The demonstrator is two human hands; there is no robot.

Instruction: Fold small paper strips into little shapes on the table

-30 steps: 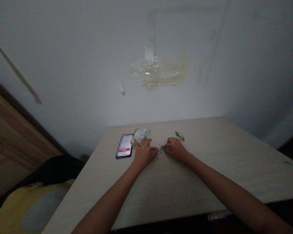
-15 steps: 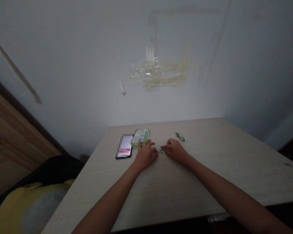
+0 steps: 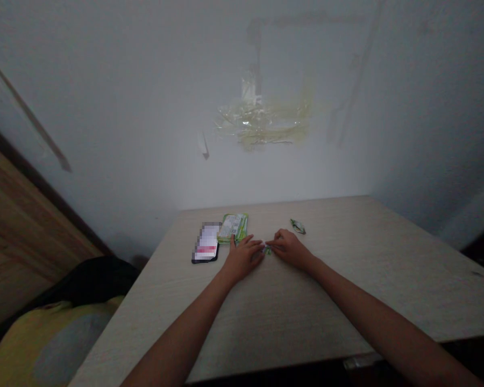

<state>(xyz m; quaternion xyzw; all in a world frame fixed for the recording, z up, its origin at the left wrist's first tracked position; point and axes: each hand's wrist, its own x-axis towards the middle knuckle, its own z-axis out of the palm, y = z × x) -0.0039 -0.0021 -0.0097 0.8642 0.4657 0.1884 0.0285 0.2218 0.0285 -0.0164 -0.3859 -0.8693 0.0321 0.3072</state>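
Observation:
Between my hands lies a small white-and-green piece, seemingly a folded wrapper, low over the table; my fingers cover much of it. My left hand has thumb and forefinger closed at its left edge, while the other fingers reach out flatter. From the other side, my right hand pinches it with the fingers curled together. Just beyond my left fingers sits a green-and-white packet. Left of that packet lies a phone with its screen lit and partly blurred out.
A small folded green-and-white wrapper rests beyond my right hand. The pale wooden table meets a wall bearing clear tape. At lower left, a yellow and grey cushion-like thing lies beside the table.
My left hand has shifted slightly right, and its fingers have come closer to those of my right hand over the small piece. The right hand has barely moved.

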